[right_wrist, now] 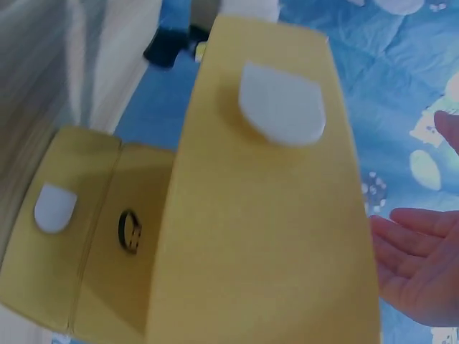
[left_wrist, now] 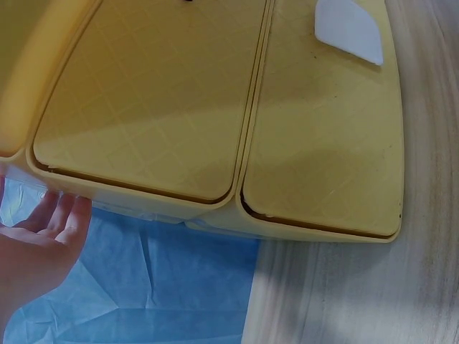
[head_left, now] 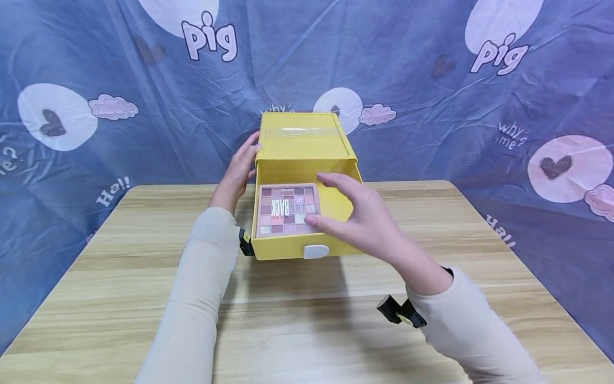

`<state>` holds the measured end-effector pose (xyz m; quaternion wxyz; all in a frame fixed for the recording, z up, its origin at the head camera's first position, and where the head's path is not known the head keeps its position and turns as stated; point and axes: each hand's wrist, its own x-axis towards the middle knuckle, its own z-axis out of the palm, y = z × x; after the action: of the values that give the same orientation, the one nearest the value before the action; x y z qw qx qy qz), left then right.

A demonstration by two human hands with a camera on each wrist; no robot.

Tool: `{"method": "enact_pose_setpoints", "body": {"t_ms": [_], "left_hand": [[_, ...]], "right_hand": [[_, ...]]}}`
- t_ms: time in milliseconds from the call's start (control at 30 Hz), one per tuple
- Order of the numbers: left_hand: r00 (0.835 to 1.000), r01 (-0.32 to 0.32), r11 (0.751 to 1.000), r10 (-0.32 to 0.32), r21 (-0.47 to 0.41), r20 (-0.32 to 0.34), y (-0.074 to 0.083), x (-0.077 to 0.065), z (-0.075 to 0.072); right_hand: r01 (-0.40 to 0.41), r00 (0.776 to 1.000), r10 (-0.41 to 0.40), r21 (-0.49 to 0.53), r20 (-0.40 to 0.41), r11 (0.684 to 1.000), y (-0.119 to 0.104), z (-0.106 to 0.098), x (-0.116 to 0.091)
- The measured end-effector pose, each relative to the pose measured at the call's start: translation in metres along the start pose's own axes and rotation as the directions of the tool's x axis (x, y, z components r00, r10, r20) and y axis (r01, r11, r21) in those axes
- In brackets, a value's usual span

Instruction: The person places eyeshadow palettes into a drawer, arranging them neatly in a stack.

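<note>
A yellow drawer box [head_left: 303, 136] stands on the wooden table [head_left: 120, 277], its drawer [head_left: 283, 250] pulled out toward me. A pink eyeshadow palette [head_left: 285, 209] lies flat in the drawer's left part. My left hand [head_left: 238, 173] rests with straight fingers against the box's left side; the left wrist view shows its fingers [left_wrist: 50, 226] beside the yellow wall [left_wrist: 215, 107]. My right hand [head_left: 352, 210] hovers over the drawer's right part, fingers spread and holding nothing, its thumb just above the palette's near right corner. The right wrist view shows the drawer front [right_wrist: 265, 229] with its white handle [right_wrist: 281, 102].
A blue printed cloth [head_left: 431, 106] hangs behind and around the table. The box sits at the table's far edge, its white handle [head_left: 316, 251] facing me. Bare wood stretches left, right and in front of the box.
</note>
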<state>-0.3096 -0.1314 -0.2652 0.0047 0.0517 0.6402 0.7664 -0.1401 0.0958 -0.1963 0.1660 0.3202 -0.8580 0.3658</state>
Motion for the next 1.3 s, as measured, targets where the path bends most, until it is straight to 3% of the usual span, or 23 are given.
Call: {"method": "enact_pose_setpoints", "body": {"t_ms": [133, 267, 467, 667, 867, 1067, 1167, 1300], "left_hand": [[1.0, -0.003, 1.0, 0.003, 0.0, 0.003, 0.0, 0.0, -0.001], [1.0, -0.005, 1.0, 0.005, -0.008, 0.002, 0.001, -0.001, -0.001], [1.0, -0.003, 1.0, 0.003, -0.014, 0.002, 0.001, -0.001, -0.002], [1.0, 0.003, 1.0, -0.003, -0.005, 0.003, 0.001, -0.001, -0.002], [1.0, 0.002, 1.0, -0.002, -0.009, 0.001, 0.0, -0.001, -0.001], [1.0, -0.002, 1.0, 0.002, -0.02, -0.003, -0.001, 0.0, -0.001], [1.0, -0.01, 1.0, 0.01, -0.015, -0.005, -0.002, 0.0, -0.001], [1.0, -0.017, 1.0, 0.017, -0.004, -0.006, -0.003, 0.0, -0.002]], "right_hand": [[0.118, 0.991, -0.109, 0.141, -0.074, 0.983, -0.007, 0.006, -0.01], [0.191, 0.979, -0.166, 0.243, -0.123, 0.951, -0.012, 0.014, -0.019], [0.227, 0.966, -0.167, 0.338, -0.198, 0.913, -0.018, 0.023, -0.032], [0.217, 0.972, -0.143, 0.482, -0.186, 0.849, -0.022, 0.033, -0.044], [0.144, 0.99, -0.11, 0.599, -0.093, 0.788, -0.018, 0.046, -0.056], [0.022, 0.998, -0.051, 0.637, 0.028, 0.771, -0.01, 0.056, -0.068], [-0.087, 0.993, 0.016, 0.647, 0.115, 0.757, -0.006, 0.059, -0.073], [-0.229, 0.97, 0.111, 0.654, 0.217, 0.721, 0.001, 0.064, -0.079]]}}
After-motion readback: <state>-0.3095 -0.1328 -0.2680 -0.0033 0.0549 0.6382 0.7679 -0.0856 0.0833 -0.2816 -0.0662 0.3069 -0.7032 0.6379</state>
